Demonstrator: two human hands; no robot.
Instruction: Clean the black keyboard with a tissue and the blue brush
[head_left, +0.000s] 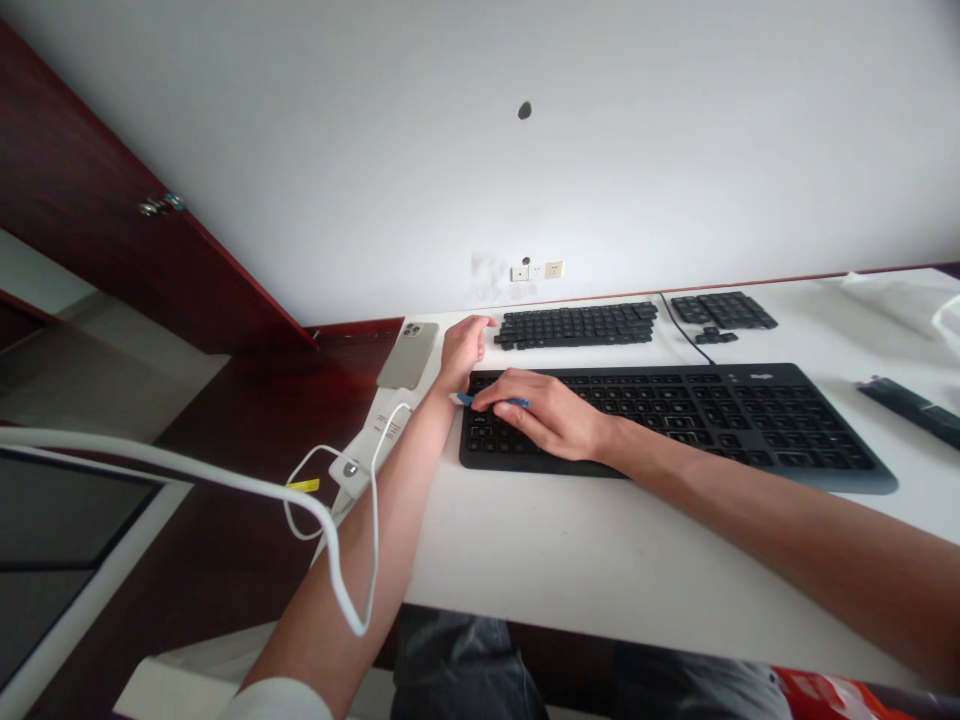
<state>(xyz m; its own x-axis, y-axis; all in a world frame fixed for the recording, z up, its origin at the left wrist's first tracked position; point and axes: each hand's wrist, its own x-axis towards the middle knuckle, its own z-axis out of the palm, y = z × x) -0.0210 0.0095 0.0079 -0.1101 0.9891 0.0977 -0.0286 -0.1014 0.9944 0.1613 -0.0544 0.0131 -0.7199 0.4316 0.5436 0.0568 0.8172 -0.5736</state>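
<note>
A black full-size keyboard (814,440) lies on the white table, its keycaps off and the key sockets bare. My right hand (555,415) is closed around a small blue brush (517,402), over the keyboard's left end. The brush's pale tip points left, past the keyboard's left edge. My left hand (463,350) is by the keyboard's upper left corner, fingers loosely bent and one stretched to the right, with nothing visible in it. Behind the keyboard, the removed keycaps (577,325) lie in rows; more keycaps (724,310) form a block farther right.
A phone (409,355) lies at the table's left edge, near a power strip (351,472) with a white cable (330,530) looping by my left forearm. At right are a dark elongated object (911,408) and a clear plastic bag (900,300). Wall sockets (536,271) sit behind.
</note>
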